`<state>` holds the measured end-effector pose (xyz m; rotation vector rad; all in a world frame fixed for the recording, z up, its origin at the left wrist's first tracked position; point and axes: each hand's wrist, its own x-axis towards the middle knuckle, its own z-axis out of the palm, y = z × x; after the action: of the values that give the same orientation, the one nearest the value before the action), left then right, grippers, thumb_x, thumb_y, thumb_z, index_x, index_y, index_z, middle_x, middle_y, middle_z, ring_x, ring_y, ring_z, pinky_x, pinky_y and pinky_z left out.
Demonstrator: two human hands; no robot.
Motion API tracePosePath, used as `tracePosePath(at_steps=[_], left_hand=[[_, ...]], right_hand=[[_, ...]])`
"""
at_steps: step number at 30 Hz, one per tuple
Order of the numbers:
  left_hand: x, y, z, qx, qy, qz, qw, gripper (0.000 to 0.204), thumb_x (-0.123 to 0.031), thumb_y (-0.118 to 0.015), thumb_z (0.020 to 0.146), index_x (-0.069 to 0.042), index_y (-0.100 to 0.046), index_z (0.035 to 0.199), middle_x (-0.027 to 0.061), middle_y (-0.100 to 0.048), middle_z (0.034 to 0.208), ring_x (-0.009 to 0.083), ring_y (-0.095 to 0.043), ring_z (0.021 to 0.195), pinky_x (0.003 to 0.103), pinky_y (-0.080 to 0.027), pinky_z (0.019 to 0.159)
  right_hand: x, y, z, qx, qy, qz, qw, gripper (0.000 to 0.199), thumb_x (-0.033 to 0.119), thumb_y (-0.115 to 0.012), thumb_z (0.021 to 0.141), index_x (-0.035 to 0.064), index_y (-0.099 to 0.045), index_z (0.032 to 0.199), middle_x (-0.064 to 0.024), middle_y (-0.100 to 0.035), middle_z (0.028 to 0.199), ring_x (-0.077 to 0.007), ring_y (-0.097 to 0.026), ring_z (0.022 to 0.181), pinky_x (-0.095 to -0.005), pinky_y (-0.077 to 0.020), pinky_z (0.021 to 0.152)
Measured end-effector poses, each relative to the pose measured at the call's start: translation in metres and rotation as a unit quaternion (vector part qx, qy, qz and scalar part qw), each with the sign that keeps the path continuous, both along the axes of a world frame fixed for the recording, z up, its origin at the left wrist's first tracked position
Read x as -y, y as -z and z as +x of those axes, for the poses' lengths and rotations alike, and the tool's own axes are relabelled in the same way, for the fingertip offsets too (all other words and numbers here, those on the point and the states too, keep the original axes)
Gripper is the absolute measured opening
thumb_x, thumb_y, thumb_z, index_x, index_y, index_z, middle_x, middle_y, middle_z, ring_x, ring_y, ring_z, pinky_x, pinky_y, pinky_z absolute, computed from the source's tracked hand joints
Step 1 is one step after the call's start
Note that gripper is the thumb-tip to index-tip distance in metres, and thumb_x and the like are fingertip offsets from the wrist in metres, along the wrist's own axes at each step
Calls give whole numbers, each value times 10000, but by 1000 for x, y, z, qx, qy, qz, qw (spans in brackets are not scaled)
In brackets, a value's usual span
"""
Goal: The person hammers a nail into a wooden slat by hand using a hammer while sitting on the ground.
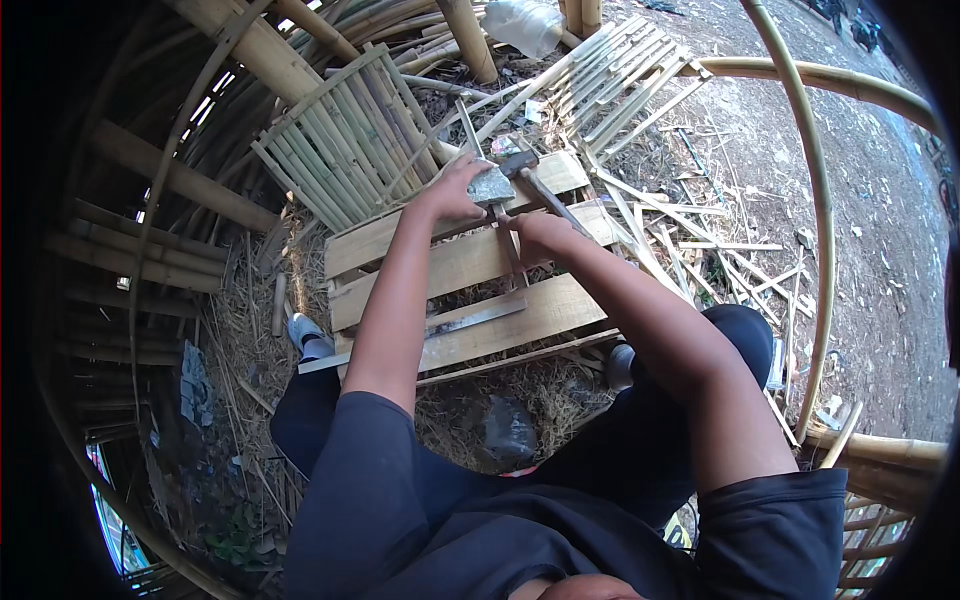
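Note:
My left hand [456,192] is on the far part of a slatted wooden bench, its fingers closed around the side of a rough grey block [491,186] that looks like stone. Just right of it, my right hand [543,236] is closed at the upper part of a narrow brownish strip [516,268], whose kind I cannot make out. A hammer [519,164] with a dark head and wooden handle lies right beside the block; its handle slants down past my right hand. Nearer to me, a long flat pale strip [455,325] lies across the slats.
The pale wooden bench [560,305] stands between my knees. Behind it leans a bamboo slat panel [345,140]; another slatted panel [625,85] lies farther right. Split bamboo pieces [735,245] litter the ground on the right. A curved bamboo pole [815,200] rises there. Straw covers the ground beneath.

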<state>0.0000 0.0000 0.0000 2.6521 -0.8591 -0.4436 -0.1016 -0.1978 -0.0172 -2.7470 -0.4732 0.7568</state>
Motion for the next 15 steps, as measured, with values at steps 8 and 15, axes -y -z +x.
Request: tracePosePath(at_steps=[8, 15], left_hand=[[-3, -1, -16, 45, -26, -80, 995, 908, -214, -862, 748, -176, -433, 1546, 214, -113, 1703, 383, -199, 1562, 430, -252, 1265], [-36, -40, -91, 40, -32, -57, 997, 873, -236, -792, 846, -165, -348, 1594, 206, -6, 1716, 379, -78, 1586, 452, -204, 1276]], right_hand=[[6, 29, 11, -12, -3, 73, 997, 1006, 389, -926, 700, 178, -425, 1547, -178, -712, 1137, -357, -700, 1030, -417, -561, 873], [-1, 3, 5, 21, -45, 50, 997, 954, 389, -901, 725, 113, -457, 1523, -201, -741, 960, -338, -722, 907, -395, -567, 799]])
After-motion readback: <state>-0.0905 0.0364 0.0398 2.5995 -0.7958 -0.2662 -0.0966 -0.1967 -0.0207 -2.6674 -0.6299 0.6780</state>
